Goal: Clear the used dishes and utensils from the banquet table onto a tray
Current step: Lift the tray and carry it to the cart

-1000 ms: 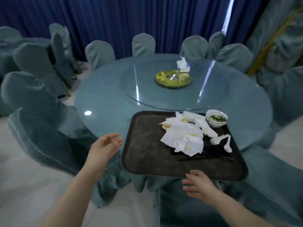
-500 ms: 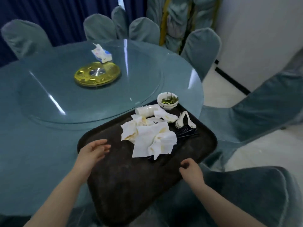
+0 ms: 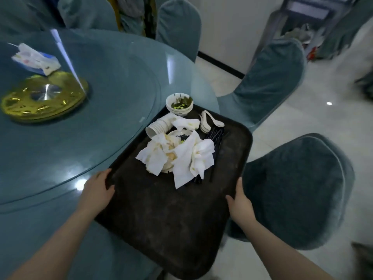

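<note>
Left hand and right hand gripping opposite long edges of dark tray, tray overhanging table edge, bowl, spoons, cups, napkins at its far end

- You have one view only, from the camera on your head, so no second view shares any part of the scene.
- It looks forward and steeply down, wide-angled, bending straight edges near the borders.
- The tray fills the near centre, close under the lens, with your forearms entering from the bottom edge.
- The round table spreads far left; covered chairs sit right, the floor beyond them.
</note>
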